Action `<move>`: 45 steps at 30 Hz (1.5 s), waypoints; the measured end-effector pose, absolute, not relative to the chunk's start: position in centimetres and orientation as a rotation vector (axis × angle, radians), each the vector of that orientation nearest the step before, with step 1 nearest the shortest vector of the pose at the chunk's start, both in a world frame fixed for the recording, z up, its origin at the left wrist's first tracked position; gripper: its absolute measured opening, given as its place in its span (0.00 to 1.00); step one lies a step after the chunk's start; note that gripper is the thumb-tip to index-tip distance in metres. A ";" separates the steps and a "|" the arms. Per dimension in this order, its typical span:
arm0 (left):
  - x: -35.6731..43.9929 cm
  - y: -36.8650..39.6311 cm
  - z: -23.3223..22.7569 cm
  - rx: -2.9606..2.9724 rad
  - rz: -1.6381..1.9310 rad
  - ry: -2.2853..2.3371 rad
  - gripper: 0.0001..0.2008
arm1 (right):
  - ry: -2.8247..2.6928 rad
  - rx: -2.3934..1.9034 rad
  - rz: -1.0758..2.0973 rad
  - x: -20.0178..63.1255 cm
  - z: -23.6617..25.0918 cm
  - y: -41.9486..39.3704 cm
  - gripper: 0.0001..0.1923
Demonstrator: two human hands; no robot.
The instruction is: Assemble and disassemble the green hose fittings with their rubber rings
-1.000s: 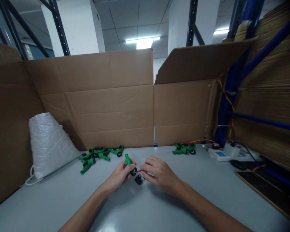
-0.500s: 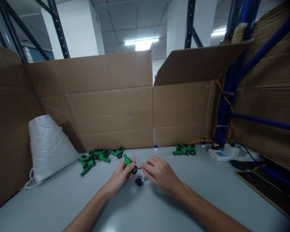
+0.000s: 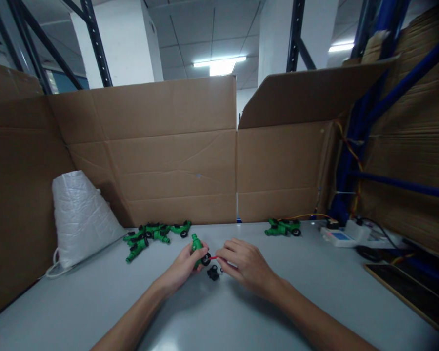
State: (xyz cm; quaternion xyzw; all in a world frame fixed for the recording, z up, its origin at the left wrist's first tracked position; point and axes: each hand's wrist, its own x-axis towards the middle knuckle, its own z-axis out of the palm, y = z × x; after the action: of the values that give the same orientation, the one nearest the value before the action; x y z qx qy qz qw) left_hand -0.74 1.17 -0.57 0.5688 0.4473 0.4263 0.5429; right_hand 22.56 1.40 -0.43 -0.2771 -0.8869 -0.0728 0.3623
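Cardboard walls (image 3: 175,151) stand around the back and left of the grey table (image 3: 219,312), with blue racking (image 3: 366,122) to the right. A white sack (image 3: 82,217) leans in the left corner, well apart from the hands. On the far right of the table lie a white power strip (image 3: 342,236) with trailing wires and a dark board (image 3: 406,287) at the edge. A heap of green fittings (image 3: 151,236) lies near the sack, and a second small group of green fittings (image 3: 283,227) lies by the back wall to the right. Near the middle of the table, the left hand (image 3: 185,268) is clamped on one green fitting (image 3: 195,243), held upright with a black ring (image 3: 206,259) at its lower end. The right hand (image 3: 247,265) has its fingertips pinched together on a thin red tool (image 3: 213,258) whose tip meets the black ring. Just below, between the hands, a few small black parts (image 3: 213,273) lie on the table. Against the pictures of a second and half a second ago, little has changed: the hands, the fitting and the red tool keep the same pose, and only the view has shifted a little, so things sit slightly further right. I judge the work on the ring is mid-step, with fine pressing rather than any reach or carry.
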 end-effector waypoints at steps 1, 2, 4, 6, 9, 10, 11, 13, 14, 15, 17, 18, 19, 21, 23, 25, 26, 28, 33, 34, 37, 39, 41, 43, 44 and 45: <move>-0.8 1.2 -0.7 1.348 1.007 1.060 0.26 | -2.287 -0.701 -0.168 22.6 -0.4 1.4 0.10; -0.8 1.3 -0.7 1.347 1.006 1.055 0.26 | -2.291 -0.692 -0.147 22.7 -0.4 1.4 0.09; -0.8 1.4 -0.8 1.347 1.011 1.042 0.25 | -2.297 -0.686 -0.113 22.7 -0.4 1.5 0.09; -0.8 1.4 -0.7 1.349 1.021 1.034 0.25 | -2.301 -0.693 -0.114 22.7 -0.4 1.6 0.10; -0.6 1.3 -0.3 1.348 1.049 1.039 0.25 | -2.309 -0.733 -0.194 22.6 -0.5 1.7 0.10; -0.5 1.2 -0.2 1.345 1.063 1.043 0.26 | -2.308 -0.750 -0.229 22.5 -0.6 1.6 0.09; -0.4 1.1 0.0 1.343 1.081 1.048 0.26 | -2.303 -0.769 -0.265 22.5 -0.6 1.6 0.09; -0.2 0.9 0.2 1.343 1.117 1.063 0.27 | -2.288 -0.807 -0.333 22.3 -0.6 1.4 0.07; 0.0 0.9 0.3 1.348 1.130 1.069 0.27 | -2.278 -0.826 -0.363 22.3 -0.5 1.3 0.07; 0.0 0.8 0.4 1.356 1.136 1.073 0.27 | -2.267 -0.842 -0.388 22.2 -0.5 1.2 0.06; 0.1 0.8 0.4 1.373 1.137 1.077 0.27 | -2.252 -0.855 -0.405 22.2 -0.3 1.0 0.07; 0.1 0.8 0.4 1.377 1.135 1.079 0.27 | -2.251 -0.849 -0.397 22.2 -0.3 1.0 0.07; 0.0 0.8 0.3 1.376 1.131 1.082 0.27 | -2.256 -0.838 -0.381 22.2 -0.2 0.9 0.07; -0.2 1.0 0.0 1.369 1.112 1.085 0.27 | -2.276 -0.805 -0.352 22.3 -0.2 0.9 0.07; -0.3 1.1 -0.1 1.367 1.085 1.086 0.27 | -2.294 -0.784 -0.359 22.3 -0.3 1.0 0.08; -0.4 1.2 -0.2 1.372 1.068 1.084 0.27 | -2.298 -0.794 -0.395 22.3 -0.3 1.0 0.08; -0.4 1.2 -0.2 1.374 1.068 1.084 0.27 | -2.294 -0.806 -0.416 22.2 -0.4 1.0 0.07; -0.4 1.1 -0.1 1.380 1.074 1.083 0.27 | -2.279 -0.826 -0.440 22.1 -0.4 0.9 0.07; -0.4 1.0 0.1 1.396 1.062 1.067 0.27 | -2.293 -0.776 -0.400 22.2 -0.2 0.8 0.08; -0.4 1.0 0.1 1.398 1.048 1.064 0.27 | -2.298 -0.766 -0.385 22.3 -0.2 0.8 0.09; -0.5 1.0 0.0 1.404 1.014 1.060 0.27 | -2.309 -0.750 -0.336 22.4 -0.2 1.0 0.09; -0.5 1.0 0.0 1.402 1.009 1.064 0.27 | -2.313 -0.732 -0.303 22.5 -0.2 1.1 0.10; -0.4 1.0 0.1 1.404 1.007 1.067 0.27 | -2.310 -0.709 -0.271 22.6 -0.2 1.3 0.10; -0.3 0.8 0.3 1.407 1.011 1.066 0.26 | -2.304 -0.687 -0.238 22.7 -0.3 1.5 0.10; -0.3 0.7 0.4 1.409 1.010 1.065 0.26 | -2.302 -0.677 -0.220 22.7 -0.4 1.6 0.10; -0.3 0.5 0.6 1.413 1.007 1.066 0.26 | -2.300 -0.667 -0.201 22.7 -0.4 1.7 0.10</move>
State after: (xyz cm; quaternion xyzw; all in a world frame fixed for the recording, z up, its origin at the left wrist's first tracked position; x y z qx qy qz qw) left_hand -0.25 0.54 0.56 0.5906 0.4455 0.4209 0.5250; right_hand 22.72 1.74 -0.40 -0.2588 -0.8926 -0.0780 0.3608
